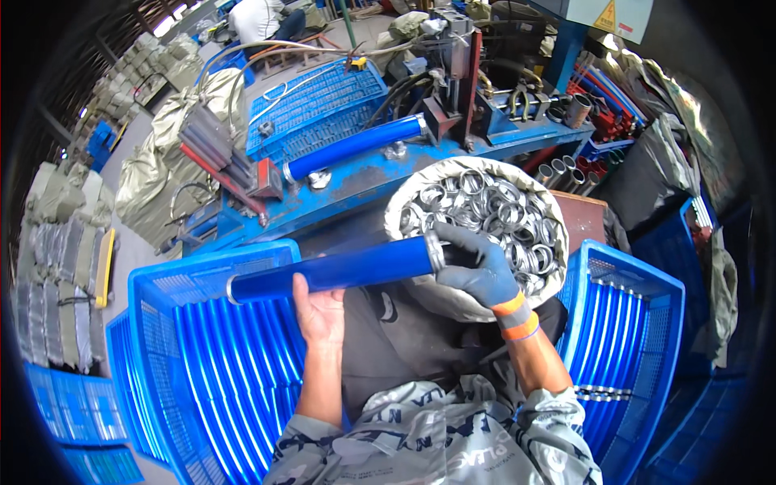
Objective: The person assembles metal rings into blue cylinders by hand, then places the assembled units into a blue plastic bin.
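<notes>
A blue metal tube [356, 267] with silver rings at its ends lies across in front of me, held in both hands. My bare left hand [320, 315] grips it from below near its middle, thumb on the near side. In a grey glove with an orange cuff, my right hand [477, 267] closes round the ringed right end. Just beyond, a white sack [396, 202] holds many loose silver rings [509, 212]. A second blue tube [356, 148] rests lengthwise on the blue machine bench [323, 206], between two end fixtures.
Blue crates full of blue tubes stand on my left [145, 283] and right [671, 323]. Another blue crate [339, 89] sits behind the bench. Hoses and a clamp fixture [521, 105] occupy its right part. A person [263, 20] sits far back; wrapped bundles line the left.
</notes>
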A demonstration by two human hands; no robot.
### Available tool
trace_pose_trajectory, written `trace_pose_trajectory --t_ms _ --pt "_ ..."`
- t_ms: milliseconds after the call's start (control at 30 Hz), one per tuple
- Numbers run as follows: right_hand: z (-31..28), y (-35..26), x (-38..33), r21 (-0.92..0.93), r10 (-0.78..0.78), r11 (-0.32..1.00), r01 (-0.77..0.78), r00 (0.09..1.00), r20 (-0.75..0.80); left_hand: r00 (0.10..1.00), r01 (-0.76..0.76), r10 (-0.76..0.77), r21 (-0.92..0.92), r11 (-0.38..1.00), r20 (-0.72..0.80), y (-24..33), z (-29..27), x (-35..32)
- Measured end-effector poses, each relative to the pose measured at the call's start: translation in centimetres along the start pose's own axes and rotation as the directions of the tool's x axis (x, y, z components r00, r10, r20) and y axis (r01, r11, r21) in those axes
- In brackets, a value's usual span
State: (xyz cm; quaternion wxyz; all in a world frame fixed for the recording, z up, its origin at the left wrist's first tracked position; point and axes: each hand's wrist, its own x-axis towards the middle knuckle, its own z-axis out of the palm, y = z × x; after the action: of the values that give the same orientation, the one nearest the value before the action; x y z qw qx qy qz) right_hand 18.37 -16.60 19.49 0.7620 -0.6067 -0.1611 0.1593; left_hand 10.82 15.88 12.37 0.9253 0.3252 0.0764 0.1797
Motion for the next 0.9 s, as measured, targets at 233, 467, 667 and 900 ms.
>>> trace_pose_trajectory --t_ms 233,467,667,900 --pt "-7.7 3.2 8.2 0.194 -0.144 0.968 0.156 0.987 -0.074 0.997 -0.024 0.016 -0.104 0.994 -0.076 1.2 0.3 3.2" --pt "0.1 2.2 22.2 -0.091 -0.151 0.982 0.164 0.98 0.131 0.97 -0.194 0.211 0.144 0.97 -0.121 6.8 -1.6 5.8" --pt "8.0 9.7 23.9 -0.021 -0.083 0.996 0.089 0.975 0.204 0.907 -0.4 0.422 0.281 0.872 -0.018 9.9 0.8 7.0" --pt "14.9 11.5 22.8 0.267 0.31 0.897 -0.351 0.933 0.185 0.873 -0.467 0.471 0.499 0.73 0.127 11.2 1.7 4.6"
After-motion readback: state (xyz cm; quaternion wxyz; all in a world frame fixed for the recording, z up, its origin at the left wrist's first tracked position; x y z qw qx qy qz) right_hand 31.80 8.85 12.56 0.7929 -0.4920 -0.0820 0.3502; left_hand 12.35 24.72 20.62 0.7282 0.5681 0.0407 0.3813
